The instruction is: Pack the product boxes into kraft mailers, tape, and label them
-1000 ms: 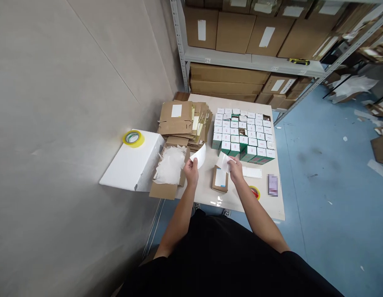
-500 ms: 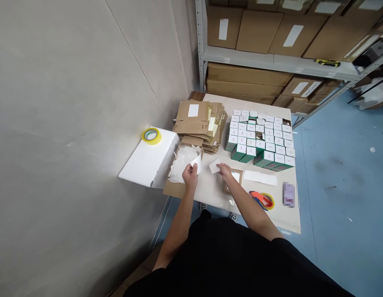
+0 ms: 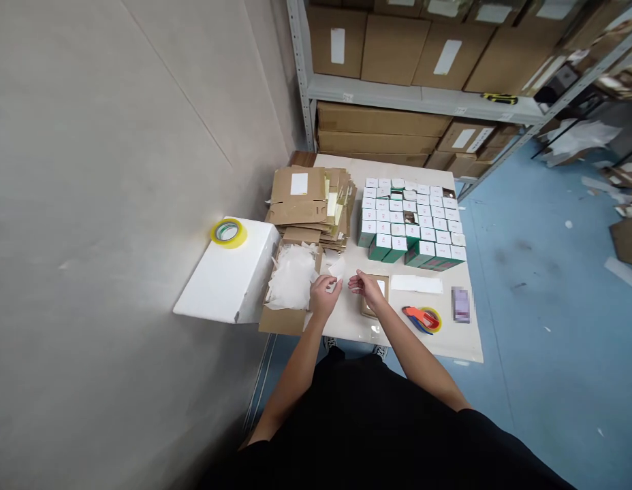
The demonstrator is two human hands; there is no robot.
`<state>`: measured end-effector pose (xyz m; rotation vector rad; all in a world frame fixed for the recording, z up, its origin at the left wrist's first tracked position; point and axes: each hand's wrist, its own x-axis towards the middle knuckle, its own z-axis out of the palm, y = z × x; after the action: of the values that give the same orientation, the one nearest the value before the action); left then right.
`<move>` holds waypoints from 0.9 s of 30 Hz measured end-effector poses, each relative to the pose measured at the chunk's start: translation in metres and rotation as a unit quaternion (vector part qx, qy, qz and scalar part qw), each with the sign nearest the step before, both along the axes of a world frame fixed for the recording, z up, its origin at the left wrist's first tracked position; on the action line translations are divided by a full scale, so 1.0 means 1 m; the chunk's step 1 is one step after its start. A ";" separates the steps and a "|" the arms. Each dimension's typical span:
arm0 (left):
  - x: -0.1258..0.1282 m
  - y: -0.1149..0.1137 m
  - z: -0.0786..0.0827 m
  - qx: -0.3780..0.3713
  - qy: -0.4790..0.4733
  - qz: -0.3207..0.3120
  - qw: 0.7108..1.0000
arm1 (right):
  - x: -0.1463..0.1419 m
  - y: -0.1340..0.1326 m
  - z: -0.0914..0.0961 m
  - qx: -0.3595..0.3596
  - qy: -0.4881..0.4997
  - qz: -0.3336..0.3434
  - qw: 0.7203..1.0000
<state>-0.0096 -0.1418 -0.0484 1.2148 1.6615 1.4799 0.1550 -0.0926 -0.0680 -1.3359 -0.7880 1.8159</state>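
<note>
My left hand [image 3: 323, 294] is closed on a small white paper sheet [image 3: 337, 268] just right of an open cardboard box of white plastic bags [image 3: 291, 279]. My right hand [image 3: 366, 288] hovers close beside it with fingers loosely curled toward the sheet, above a small brown carton with a white label [image 3: 376, 297]. Whether the right fingers touch the paper is unclear. Both hands are over the front part of the white table [image 3: 346, 320].
A stack of flat cardboard mailers [image 3: 308, 204] and a block of green-and-white boxes [image 3: 411, 224] fill the table's back. A tape dispenser [image 3: 422, 318] and white strip [image 3: 416, 284] lie at the right. A white foam box [image 3: 227, 275] carries a yellow tape roll [image 3: 228, 233]. Shelving with cartons [image 3: 398, 88] stands behind.
Both hands came down and together near the bag box. The right hand no longer holds its own white piece; the left still holds a white sheet, now lower. The camera view shifted.
</note>
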 end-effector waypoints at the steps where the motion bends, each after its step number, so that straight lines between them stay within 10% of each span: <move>1: 0.009 0.002 -0.003 0.009 0.021 -0.024 0.999 | 0.005 -0.004 0.007 0.005 0.002 0.003 1.000; 9: 0.071 0.012 -0.015 0.050 0.123 -0.198 0.971 | 0.061 -0.017 0.023 0.021 -0.051 -0.175 0.983; 16: 0.100 0.036 -0.020 -0.096 -0.146 -0.128 0.976 | 0.101 -0.017 0.028 0.000 -0.041 -0.185 0.982; 27: 0.118 0.039 -0.059 -0.197 -0.071 -0.099 0.973 | 0.116 -0.022 -0.047 0.027 -0.202 -0.148 0.968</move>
<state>0.1081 -0.1029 -0.1071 0.9956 1.5895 1.0295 0.2714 -0.1142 -0.1153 -1.7137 -0.7889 1.2994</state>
